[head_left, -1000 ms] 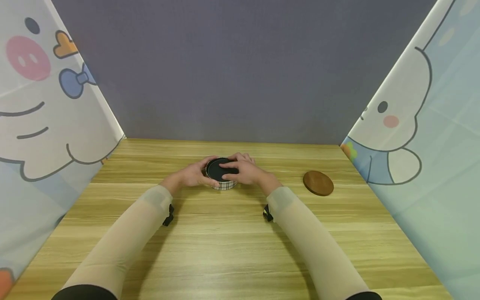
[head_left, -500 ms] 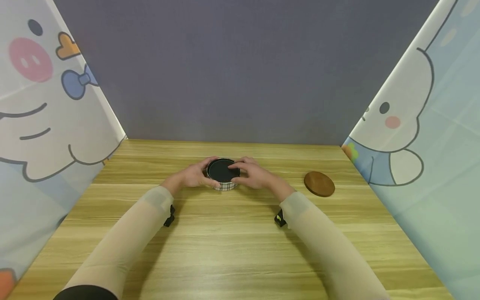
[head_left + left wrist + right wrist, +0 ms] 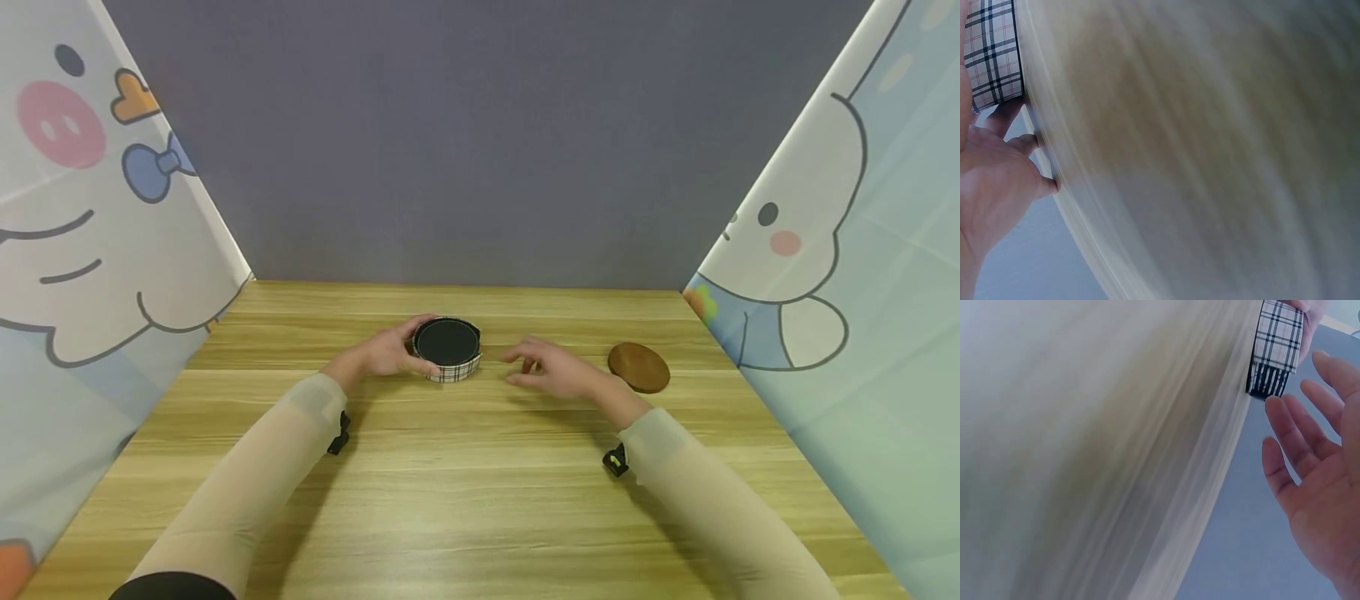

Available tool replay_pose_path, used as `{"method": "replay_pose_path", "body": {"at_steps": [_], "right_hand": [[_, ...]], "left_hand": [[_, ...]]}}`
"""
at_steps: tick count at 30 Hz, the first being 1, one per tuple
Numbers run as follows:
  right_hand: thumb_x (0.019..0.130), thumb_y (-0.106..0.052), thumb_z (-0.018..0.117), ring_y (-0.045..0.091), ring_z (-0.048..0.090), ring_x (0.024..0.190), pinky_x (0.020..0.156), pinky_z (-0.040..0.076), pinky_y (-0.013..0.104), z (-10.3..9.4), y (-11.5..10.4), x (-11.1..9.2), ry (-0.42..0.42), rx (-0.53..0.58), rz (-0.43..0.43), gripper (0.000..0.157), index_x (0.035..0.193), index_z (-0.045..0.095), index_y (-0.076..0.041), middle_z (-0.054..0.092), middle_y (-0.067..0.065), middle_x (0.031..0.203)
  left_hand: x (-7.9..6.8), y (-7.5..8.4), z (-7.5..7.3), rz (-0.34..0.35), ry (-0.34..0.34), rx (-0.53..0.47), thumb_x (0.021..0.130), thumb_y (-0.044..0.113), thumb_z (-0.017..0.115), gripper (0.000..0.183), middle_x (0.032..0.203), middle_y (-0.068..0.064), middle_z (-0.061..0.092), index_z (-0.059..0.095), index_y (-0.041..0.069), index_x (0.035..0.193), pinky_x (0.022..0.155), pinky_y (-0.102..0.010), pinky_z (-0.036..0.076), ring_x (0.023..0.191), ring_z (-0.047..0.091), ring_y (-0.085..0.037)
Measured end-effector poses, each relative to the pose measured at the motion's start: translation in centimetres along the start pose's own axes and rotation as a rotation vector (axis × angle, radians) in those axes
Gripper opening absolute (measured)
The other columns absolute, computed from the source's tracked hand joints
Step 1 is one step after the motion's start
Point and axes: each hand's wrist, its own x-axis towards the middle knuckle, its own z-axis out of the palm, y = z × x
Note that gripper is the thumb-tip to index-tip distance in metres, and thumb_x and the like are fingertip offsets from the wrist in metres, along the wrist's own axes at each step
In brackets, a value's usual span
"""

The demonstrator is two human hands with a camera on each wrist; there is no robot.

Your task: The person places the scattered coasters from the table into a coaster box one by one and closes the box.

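A round coaster holder (image 3: 450, 372) with black-and-white plaid sides stands on the wooden table. Its top shows a flat black disc (image 3: 447, 341). My left hand (image 3: 390, 350) grips the holder from the left, thumb at the front and a finger round the back. In the right wrist view, a gap in the plaid wall reveals a stack of striped dark edges (image 3: 1268, 380). My right hand (image 3: 551, 367) hovers to the right of the holder, apart from it, fingers loosely bent and holding nothing. A brown round wooden coaster (image 3: 638, 367) lies beyond it, farther right.
Cartoon-printed cloth panels (image 3: 810, 192) flank the table on both sides, and a grey panel (image 3: 465, 150) closes the back. Light wood tabletop (image 3: 442, 492) stretches between my forearms.
My right hand has let go of the coaster holder and drawn away to the right. My left hand stays on the holder, which has hardly moved.
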Motion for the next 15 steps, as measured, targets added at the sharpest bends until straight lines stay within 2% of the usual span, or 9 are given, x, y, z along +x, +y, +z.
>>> {"method": "replay_pose_path", "body": {"at_steps": [5,8,11,15], "right_hand": [[0.110,-0.032,0.070,0.016,0.066,0.111,0.097,0.058,0.043,-0.6,0.6,-2.2,-0.017,0.001,0.023,0.045,0.150,0.066,-0.011,0.068,0.011,0.141],[0.111,-0.035,0.069,0.015,0.065,0.111,0.096,0.058,0.041,-1.2,1.6,-3.4,-0.009,-0.010,0.040,0.046,0.150,0.066,-0.011,0.069,0.009,0.139],[0.110,-0.034,0.071,0.016,0.066,0.110,0.092,0.057,0.038,-2.0,2.8,-4.6,0.026,-0.028,0.067,0.044,0.148,0.068,-0.012,0.070,0.008,0.136],[0.109,-0.025,0.072,0.019,0.068,0.106,0.085,0.057,0.036,-3.2,4.6,-6.2,0.096,-0.041,0.086,0.038,0.144,0.071,-0.011,0.073,0.011,0.130]], "left_hand": [[-0.1,0.0,0.1,0.005,0.000,-0.010,0.084,0.036,0.099,0.118,0.168,-0.022,0.048,0.024,0.024,0.176,0.131,-0.065,0.028,0.154,0.049,-0.044],[-0.1,-0.1,0.1,0.005,-0.002,-0.015,0.084,0.036,0.099,0.119,0.169,-0.022,0.047,0.024,0.023,0.176,0.131,-0.065,0.028,0.154,0.048,-0.044],[0.0,-0.2,0.1,0.004,0.000,-0.010,0.084,0.037,0.099,0.119,0.169,-0.022,0.046,0.023,0.023,0.176,0.131,-0.064,0.028,0.155,0.047,-0.044],[0.1,-0.2,0.1,0.004,-0.001,-0.015,0.085,0.036,0.098,0.119,0.169,-0.022,0.047,0.023,0.023,0.176,0.131,-0.063,0.031,0.154,0.048,-0.043]]}}
